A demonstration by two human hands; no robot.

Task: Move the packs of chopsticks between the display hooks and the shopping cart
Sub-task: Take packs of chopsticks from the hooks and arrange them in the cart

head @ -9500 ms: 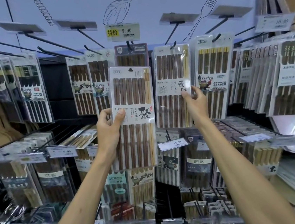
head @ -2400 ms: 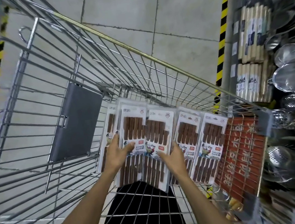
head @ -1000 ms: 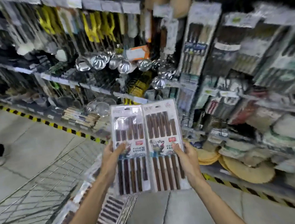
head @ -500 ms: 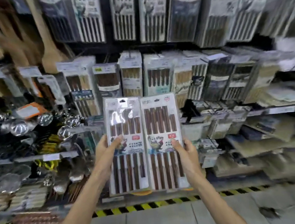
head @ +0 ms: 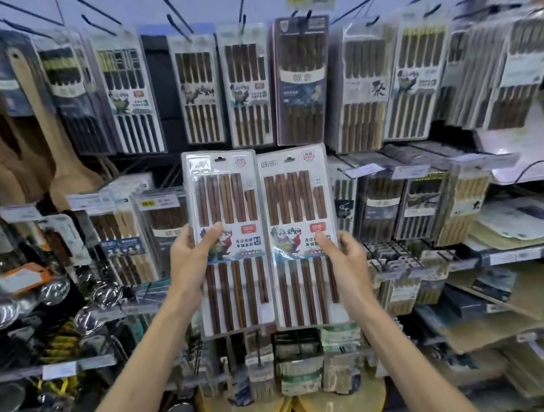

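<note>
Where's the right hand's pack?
Head view, just right of centre: the right hand holds the right pack upright beside the left pack in the left hand, below the top row of hanging packs.

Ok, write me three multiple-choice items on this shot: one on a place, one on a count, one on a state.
1. Where is the left pack?
A. Lying in a cart
B. Held up before the hanging packs, beside the right pack
C. Hung on a hook

2. How many packs show in the hands?
A. One
B. Two
C. Four

3. What is the left hand doing?
A. Hanging idle
B. Pressing flat on a shelf
C. Gripping the left pack, thumb on its front

Answers:
1 B: both packs stand upright, side by side, in front of the display.
2 B: one pack shows in each hand, with the right hand holding the other.
3 C: its thumb lies across the label at the pack's left edge.
</note>
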